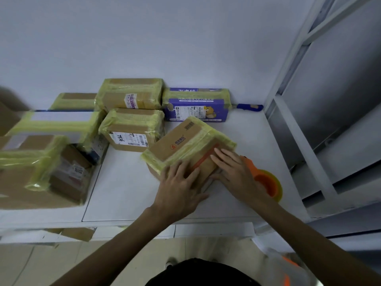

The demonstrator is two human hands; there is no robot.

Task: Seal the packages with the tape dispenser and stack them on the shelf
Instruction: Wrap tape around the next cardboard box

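Two hands press flat on a taped box on the white table.
Left hand and right hand lie with fingers straight, gripping nothing; the tape dispenser sits against the right hand, with more boxes behind.

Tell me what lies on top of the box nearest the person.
Yellow tape strips, the left hand, the right hand and the orange edge of the tape dispenser. The box top beneath the hands is hidden.

A brown cardboard package banded in yellowish tape lies skewed on the white shelf; an orange tape dispenser with its yellow roll sits at its right end, other taped packages behind
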